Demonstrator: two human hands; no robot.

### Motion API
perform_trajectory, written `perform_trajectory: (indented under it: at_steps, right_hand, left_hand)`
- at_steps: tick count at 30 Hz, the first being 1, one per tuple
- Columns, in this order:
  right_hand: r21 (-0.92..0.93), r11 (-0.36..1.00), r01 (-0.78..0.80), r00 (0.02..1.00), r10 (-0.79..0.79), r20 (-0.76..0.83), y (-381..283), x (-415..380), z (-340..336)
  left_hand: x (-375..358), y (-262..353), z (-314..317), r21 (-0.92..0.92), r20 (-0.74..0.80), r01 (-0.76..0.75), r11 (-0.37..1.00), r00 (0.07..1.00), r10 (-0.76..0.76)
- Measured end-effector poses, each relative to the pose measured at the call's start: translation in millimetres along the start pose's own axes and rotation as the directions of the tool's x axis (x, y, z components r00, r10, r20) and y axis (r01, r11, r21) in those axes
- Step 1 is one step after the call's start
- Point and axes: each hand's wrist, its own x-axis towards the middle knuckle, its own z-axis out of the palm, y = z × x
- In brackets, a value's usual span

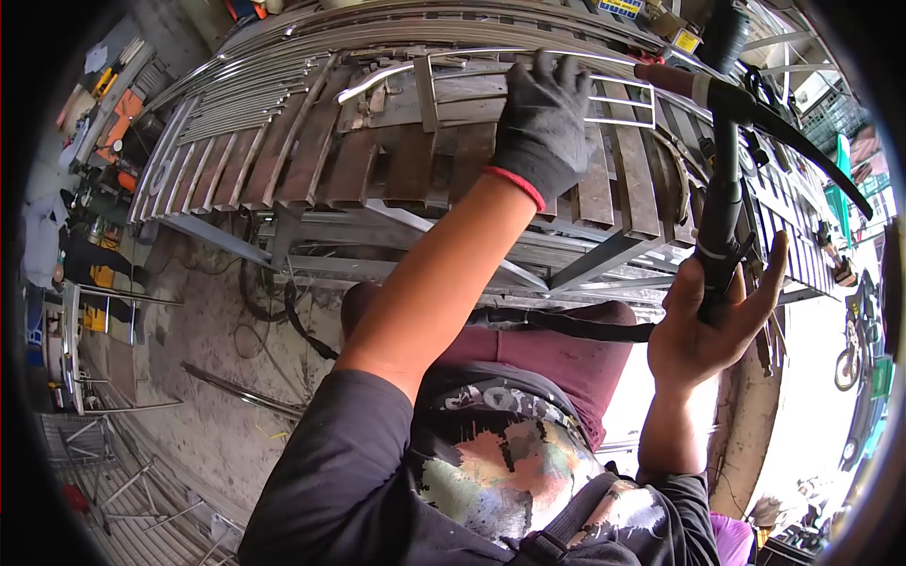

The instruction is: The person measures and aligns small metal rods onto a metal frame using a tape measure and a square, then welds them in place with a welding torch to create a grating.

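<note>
**Gloved hand on a steel frame, welding torch held beside it**

The torch tip and whatever it points at are hard to make out, being crowded by cables and bars right of the steel frame (538, 90). The far end of the frame is partly hidden behind the gloved fingers, and the edges of the view are darkened and bent by the lens.

The left hand (543, 123), covered by a black glove with a red cuff, is laid palm down on the frame, its fingers curled over the top rail; a firm grip cannot be confirmed. The right hand (717, 321), bare, is seen below and right of the frame, closed loosely around the black handle of the welding torch (722, 189), with the fingers partly spread and the thumb raised.

The frame is rested on a desk (311, 160) made of rusty slats and metal bars. Left of the frame, bundles of shiny curved tubes (236, 99) are stacked. Below the frame, a dusty concrete floor (208, 377) is seen, with loose rods scattered on it. Right of the frame, a bright street with a parked motorbike (849, 358) is visible.
</note>
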Motion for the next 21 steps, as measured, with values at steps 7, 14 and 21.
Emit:
perform_trajectory:
  at_steps: [7, 14, 21]
  right_hand:
    - [-0.020, 0.995, 0.098, 0.995, -0.098, 0.007, 4.2, 3.3, 3.5]
    - [-0.045, 0.995, 0.092, 0.994, -0.089, 0.067, 3.8, -3.1, 1.5]
    - [-0.026, 0.997, 0.070, 0.983, -0.064, 0.169, 0.9, -2.8, 20.7]
  left_hand:
    - [16.3, -25.3, 24.8, 0.013, 0.168, -0.039, 0.999, 0.985, 0.036]
    - [25.8, -19.2, 11.9, -0.078, 0.131, 0.015, 0.997, 0.991, -0.005]
    - [50.2, -2.8, 112.9, -0.931, 0.342, 0.309, -0.196, 0.926, -0.159]
